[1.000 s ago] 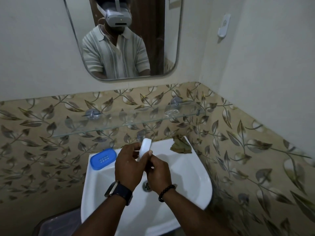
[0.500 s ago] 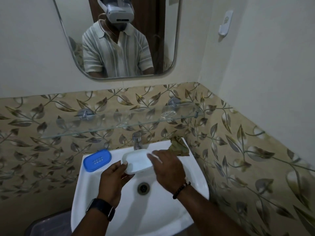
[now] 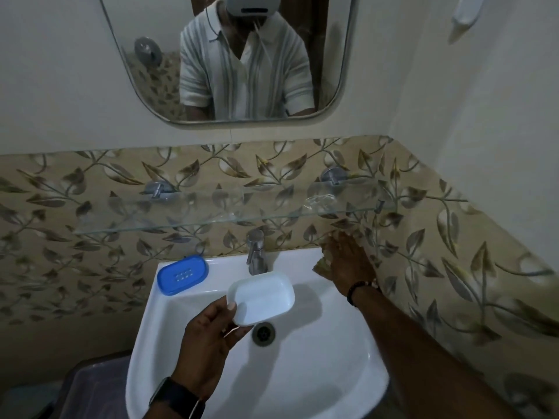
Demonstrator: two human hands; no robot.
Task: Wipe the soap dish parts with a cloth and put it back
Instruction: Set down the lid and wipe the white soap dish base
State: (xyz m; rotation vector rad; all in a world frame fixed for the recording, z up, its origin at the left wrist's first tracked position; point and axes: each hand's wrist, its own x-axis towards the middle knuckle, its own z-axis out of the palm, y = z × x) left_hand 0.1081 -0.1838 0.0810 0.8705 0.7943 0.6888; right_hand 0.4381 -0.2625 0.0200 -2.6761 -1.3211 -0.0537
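Observation:
My left hand holds the white soap dish tray by its near left edge, hollow side up, above the sink basin. The blue perforated soap dish insert lies on the sink's back left corner. At the back right corner of the sink my right hand lies on the brown cloth, covering most of it; whether the fingers have closed on it I cannot tell.
A steel tap stands at the back middle of the sink, with the drain below the tray. A glass shelf juts out above the tap. A mirror hangs above. A dark bin sits lower left.
My right hand let go of the white tray and reached to the cloth at the back right corner. My left hand now holds the tray alone, turned hollow side up.

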